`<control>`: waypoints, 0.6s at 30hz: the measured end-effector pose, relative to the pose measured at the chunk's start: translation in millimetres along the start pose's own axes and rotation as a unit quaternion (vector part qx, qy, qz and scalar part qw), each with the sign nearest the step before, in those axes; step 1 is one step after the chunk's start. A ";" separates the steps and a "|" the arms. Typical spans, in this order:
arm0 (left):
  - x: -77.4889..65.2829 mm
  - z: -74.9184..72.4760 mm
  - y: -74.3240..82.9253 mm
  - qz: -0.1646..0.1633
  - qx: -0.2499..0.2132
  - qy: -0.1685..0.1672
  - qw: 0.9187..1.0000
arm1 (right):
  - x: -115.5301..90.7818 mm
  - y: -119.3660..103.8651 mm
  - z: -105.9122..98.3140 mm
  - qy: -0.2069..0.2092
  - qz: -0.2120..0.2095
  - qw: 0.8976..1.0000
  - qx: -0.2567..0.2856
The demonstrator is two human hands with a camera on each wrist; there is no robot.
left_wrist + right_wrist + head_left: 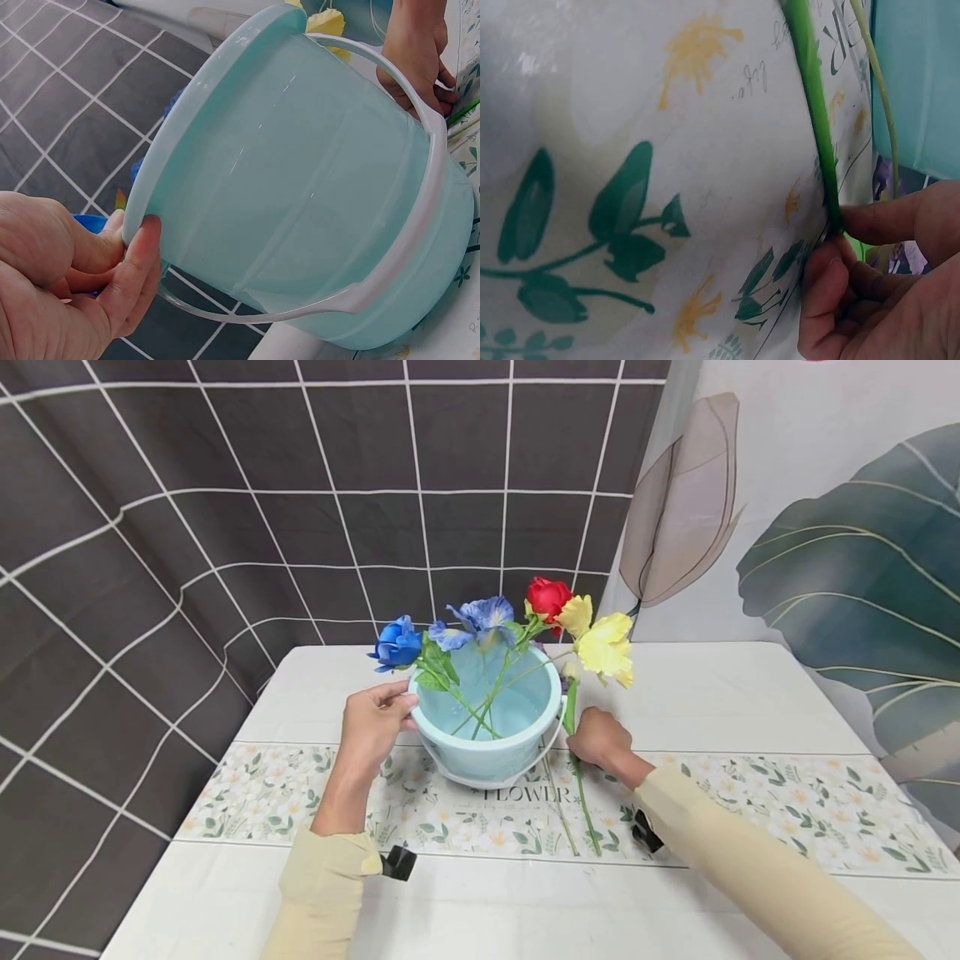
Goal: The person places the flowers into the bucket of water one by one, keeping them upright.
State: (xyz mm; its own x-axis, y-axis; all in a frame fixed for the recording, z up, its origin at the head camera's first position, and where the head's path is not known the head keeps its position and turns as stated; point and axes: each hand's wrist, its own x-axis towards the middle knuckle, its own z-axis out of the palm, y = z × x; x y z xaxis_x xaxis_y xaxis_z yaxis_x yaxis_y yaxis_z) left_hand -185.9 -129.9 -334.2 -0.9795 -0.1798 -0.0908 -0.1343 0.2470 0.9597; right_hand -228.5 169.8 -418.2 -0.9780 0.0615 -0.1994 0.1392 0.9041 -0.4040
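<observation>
A light blue bucket (491,762) with a white handle stands on the table. My left hand (372,718) pinches its rim at the left, thumb and fingers on either side, as the left wrist view shows. Inside lean a blue rose (396,644), a blue-purple iris (480,620), a red rose (548,597) and a yellow flower (604,646), stems crossing at the bottom. Right of the bucket, my right hand (600,737) pinches the thick green stem (821,127) of a flower low over the table. Its pale head (572,671) is partly hidden behind the yellow flower.
A thinner stem (558,806) lies beside the gripped one, close to the bucket. Purple petals (892,259) show behind my right fingers. The white table (480,902) carries a floral printed band. Dark gridded cloth (360,510) hangs behind and at the left.
</observation>
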 end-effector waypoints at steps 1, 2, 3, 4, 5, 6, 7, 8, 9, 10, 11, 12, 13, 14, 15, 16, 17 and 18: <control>0.0 0.1 0.0 0.000 -0.001 0.000 1.000 | -0.2 -0.5 -0.3 -0.001 0.002 1.000 -0.002; 0.0 0.3 -0.2 0.000 -0.001 0.000 1.000 | -0.5 -0.8 -0.7 -0.001 0.005 1.000 -0.002; 0.1 0.3 -0.2 0.000 -0.002 0.000 1.000 | -0.6 -0.7 -1.1 -0.001 0.006 1.000 -0.001; 0.0 0.3 -0.1 0.000 -0.002 0.000 1.000 | -0.8 -0.3 -1.8 -0.001 0.008 1.000 0.000; -0.1 0.3 0.1 0.000 -0.002 0.000 1.000 | -1.1 0.3 -2.7 -0.001 0.010 1.000 0.004; -0.3 0.4 0.3 0.000 -0.002 0.000 1.000 | -1.2 1.3 -3.6 -0.001 0.012 1.000 0.009; -0.5 0.5 0.4 0.000 -0.002 0.000 1.000 | -1.3 2.5 -5.0 0.000 0.014 1.000 0.015; -0.5 0.5 0.5 -0.002 -0.001 0.001 1.000 | -1.2 3.9 -6.3 0.002 0.016 1.000 0.020; -0.7 0.6 0.8 -0.003 0.000 0.001 1.000 | -1.0 5.5 -7.9 0.003 0.017 0.999 0.027; -0.7 0.7 1.0 -0.004 0.001 0.002 1.000 | -1.0 7.1 -9.5 0.003 0.019 0.999 0.037; -0.8 0.8 1.3 -0.006 0.002 0.002 1.000 | -0.7 8.8 -11.0 0.004 0.021 0.999 0.047; -0.8 0.8 1.4 -0.007 0.002 0.002 1.000 | -0.4 10.6 -12.4 0.003 0.022 0.998 0.058; -0.8 0.8 1.6 -0.007 0.001 0.002 1.000 | -0.4 12.3 -13.7 0.002 0.024 0.997 0.067; -0.5 0.7 1.7 -0.008 0.000 0.002 1.000 | -0.3 14.0 -14.7 -0.002 0.028 0.997 0.077; -0.3 0.7 1.6 -0.009 -0.001 0.002 1.000 | -0.4 15.5 -15.4 -0.005 0.032 0.996 0.089; -0.2 0.7 1.8 -0.009 -0.002 0.001 1.000 | -0.5 16.7 -16.1 -0.008 0.038 0.994 0.100; -0.1 0.7 1.9 -0.008 -0.003 0.001 1.000 | -0.8 18.0 -17.1 -0.012 0.042 0.993 0.113; 0.0 0.7 1.7 -0.008 -0.005 0.001 1.000 | -0.8 19.3 -18.1 -0.016 0.048 0.991 0.126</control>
State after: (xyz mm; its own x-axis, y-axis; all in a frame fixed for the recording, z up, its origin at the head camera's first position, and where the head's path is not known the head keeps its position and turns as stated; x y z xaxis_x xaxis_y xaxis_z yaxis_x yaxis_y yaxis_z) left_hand -186.3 -128.8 -332.8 -0.9769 -0.1854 -0.1064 -0.1492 0.2349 0.9605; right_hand -227.8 194.8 -409.7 -0.9533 0.1247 -0.2751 0.2701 0.7598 -0.5915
